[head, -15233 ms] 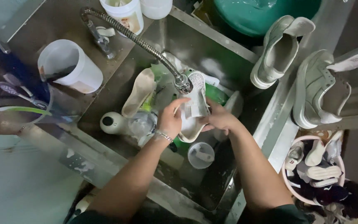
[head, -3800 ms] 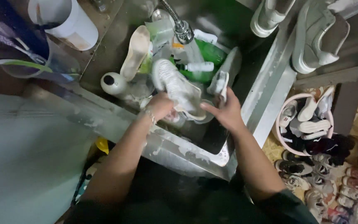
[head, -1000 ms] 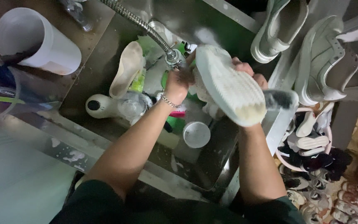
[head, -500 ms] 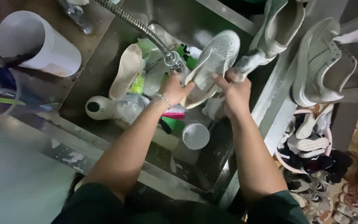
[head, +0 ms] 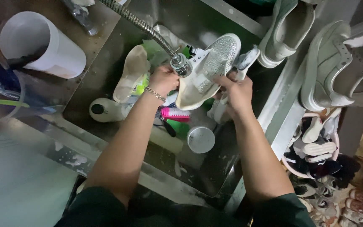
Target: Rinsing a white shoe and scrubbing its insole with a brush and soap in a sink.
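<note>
A white sneaker (head: 209, 69) is held sole-up over the steel sink (head: 118, 138), right beside the spray head of the flexible faucet hose (head: 177, 63). My left hand (head: 162, 80) grips the shoe's heel end, next to the spray head. My right hand (head: 237, 90) holds the shoe's other side along with a small brush (head: 248, 56), whose head sticks up past my fingers. A pink scrub brush (head: 175, 113) lies in the sink under my left wrist.
In the sink lie a beige insole (head: 132, 71), a white bottle (head: 106, 110) and a round metal cup (head: 201, 139). A white jug (head: 43, 44) stands at left. Two white sneakers (head: 286, 31) dry on the right ledge. A pink basin of shoes (head: 316, 147) sits on the floor.
The sneaker has come down from high in front of me to the faucet head. My right hand has shifted its hold and my left hand now sits at the heel.
</note>
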